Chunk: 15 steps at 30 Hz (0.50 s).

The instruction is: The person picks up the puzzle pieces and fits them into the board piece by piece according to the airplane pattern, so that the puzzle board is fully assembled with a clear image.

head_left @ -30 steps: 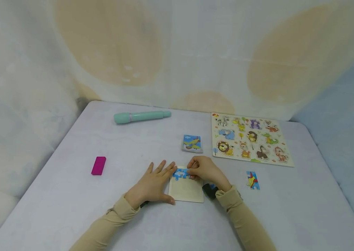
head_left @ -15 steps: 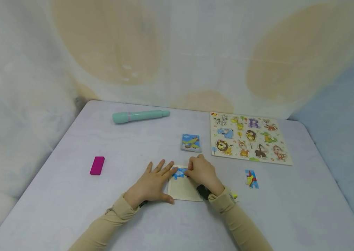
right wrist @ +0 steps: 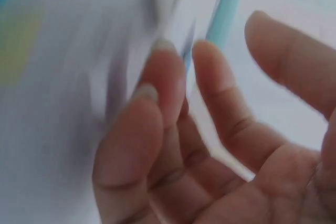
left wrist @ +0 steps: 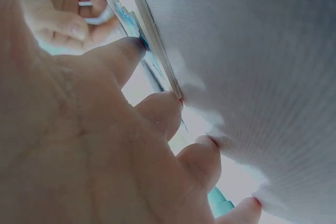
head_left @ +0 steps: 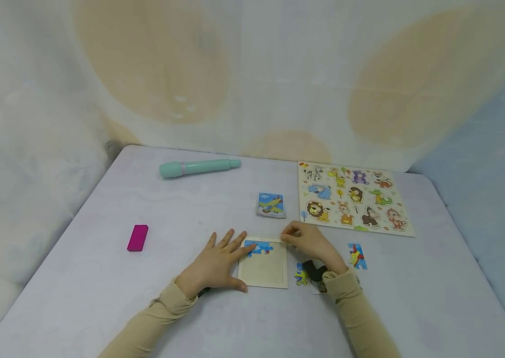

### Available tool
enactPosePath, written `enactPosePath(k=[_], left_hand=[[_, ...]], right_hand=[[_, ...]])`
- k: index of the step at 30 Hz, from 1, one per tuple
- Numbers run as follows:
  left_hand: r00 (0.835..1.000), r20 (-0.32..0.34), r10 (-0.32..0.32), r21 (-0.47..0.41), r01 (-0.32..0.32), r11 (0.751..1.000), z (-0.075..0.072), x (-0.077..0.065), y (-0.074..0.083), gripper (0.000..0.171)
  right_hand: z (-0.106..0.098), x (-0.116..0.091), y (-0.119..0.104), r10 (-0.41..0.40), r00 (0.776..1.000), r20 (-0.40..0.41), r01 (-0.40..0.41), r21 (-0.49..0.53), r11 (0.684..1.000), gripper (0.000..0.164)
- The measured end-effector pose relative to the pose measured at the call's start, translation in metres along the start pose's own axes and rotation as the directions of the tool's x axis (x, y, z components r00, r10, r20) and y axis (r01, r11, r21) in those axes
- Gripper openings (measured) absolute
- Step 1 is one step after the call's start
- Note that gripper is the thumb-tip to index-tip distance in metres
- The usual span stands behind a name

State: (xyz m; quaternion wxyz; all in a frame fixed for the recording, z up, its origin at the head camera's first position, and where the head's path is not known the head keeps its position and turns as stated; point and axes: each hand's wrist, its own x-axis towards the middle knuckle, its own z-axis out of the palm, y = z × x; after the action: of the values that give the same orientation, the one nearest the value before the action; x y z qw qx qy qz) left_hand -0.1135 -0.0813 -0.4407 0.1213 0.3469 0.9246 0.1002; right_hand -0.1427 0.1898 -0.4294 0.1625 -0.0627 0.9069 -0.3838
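My left hand lies with spread fingers at the left side of a small square puzzle tray. Its index fingertip touches the blue joined puzzle pieces along the tray's top edge; in the left wrist view the fingertips meet the tray rim. My right hand hovers by the tray's top right corner, fingers loosely bent. The right wrist view shows nothing between its thumb and fingers. A blue and yellow puzzle piece lies right of the tray, partly hidden by the wrist camera.
Another puzzle piece lies farther right. Behind the tray sits a small airplane picture puzzle. An animal board lies at back right, a teal microphone-shaped toy at back left, a magenta block at left.
My right hand, first at the blue pieces, has drawn away to the right, uncovering them and the tray's right part. The left hand stays in place.
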Motion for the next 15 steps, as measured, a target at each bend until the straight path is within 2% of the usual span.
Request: enactPosePath(k=[3,8,12,15], left_hand=[[1.000,-0.001,-0.002,0.010,0.002,1.000,0.000,0.000,0.000,0.100],[1.000,0.001,-0.003,0.010,0.003,1.000,0.000,0.000,0.000,0.100],[1.000,0.001,-0.003,0.004,0.003,1.000,0.001,0.001,0.000,0.100],[1.000,0.002,-0.006,-0.002,0.006,1.000,0.002,0.000,-0.001,0.101]], right_hand=[[-0.029,-0.013,0.025,0.041,0.998,-0.044,-0.042,-0.009,0.999,0.029],[-0.069,-0.044,0.066,0.111,0.984,-0.136,-0.125,-0.094,0.988,0.034],[-0.088,-0.067,0.087,0.074,0.993,-0.089,-0.087,-0.150,0.985,0.044],[-0.093,-0.073,0.097,0.005,0.999,-0.039,-0.011,-0.156,0.988,0.053]])
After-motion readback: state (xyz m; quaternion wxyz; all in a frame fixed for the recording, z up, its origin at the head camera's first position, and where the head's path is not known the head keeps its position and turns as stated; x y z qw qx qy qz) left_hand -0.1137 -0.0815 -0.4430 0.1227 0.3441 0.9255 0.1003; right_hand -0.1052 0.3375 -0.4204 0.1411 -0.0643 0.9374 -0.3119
